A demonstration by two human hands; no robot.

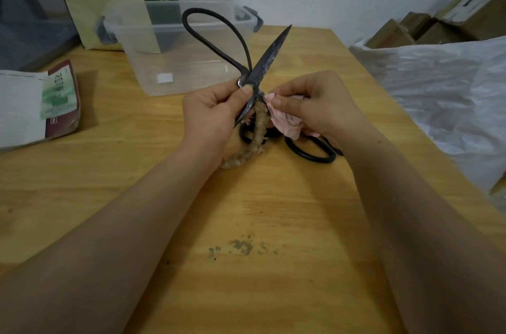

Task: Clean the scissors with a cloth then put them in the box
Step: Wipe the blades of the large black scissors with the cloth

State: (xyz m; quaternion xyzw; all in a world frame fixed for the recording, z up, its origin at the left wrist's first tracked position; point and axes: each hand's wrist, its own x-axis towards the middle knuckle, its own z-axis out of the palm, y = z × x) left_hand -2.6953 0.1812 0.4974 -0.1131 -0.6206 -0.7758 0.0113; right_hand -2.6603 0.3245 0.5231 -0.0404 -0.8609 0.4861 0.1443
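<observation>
The scissors (269, 60) stand open above your fingers. Your left hand (210, 112) is curled tight round the pivot, with one blade pointing up and away and the other, half hidden, seeming to run down past your left fingertips. Your right hand (317, 103) pinches the pink cloth (284, 123) against the metal beside that thumb, so a hurried wipe could nick you or swing the blades shut on your fingers before they reach the box (153, 65) beyond your knuckles.
</observation>
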